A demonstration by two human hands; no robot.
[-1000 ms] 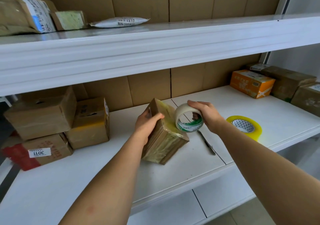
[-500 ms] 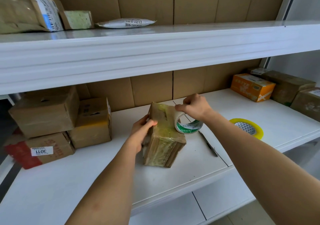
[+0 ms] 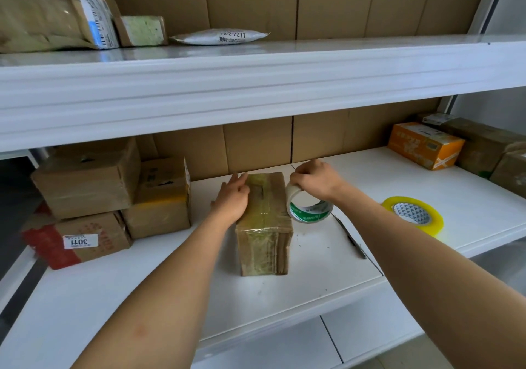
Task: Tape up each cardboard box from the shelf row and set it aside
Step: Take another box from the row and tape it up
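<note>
White shelf board [image 3: 284, 289] runs bare from its front lip up to the cardboard box [image 3: 264, 226], which stands at the middle of the shelf, set back from the edge with open board in front of it and on both its flanks. Glossy tape already wraps the box's top and near face. On its left side the left hand [image 3: 232, 201] lies flat, fingers straight along the top left edge, pressing rather than gripping. Against the box's upper right edge the right hand [image 3: 316, 181] is curled over the rim of a tape roll [image 3: 308, 206] — clamped on it, the roll standing on edge and touching the box. Just right of that a slim knife [image 3: 350, 236] lies along the board seam, and further right a yellow-edged tape roll [image 3: 412, 215] lies flat near the front lip. Off to the left a cluster of brown boxes [image 3: 94, 186] is stacked, well apart from the working box, the lowest bearing a white label [image 3: 80, 240]. At the far right, near the back, sit an orange carton [image 3: 424, 144] and darker boxes [image 3: 484, 146] behind it. Above — an upper shelf [image 3: 256, 84] overhangs, carrying parcels [image 3: 57, 18] and a white mailer [image 3: 219, 36] at its left.
</note>
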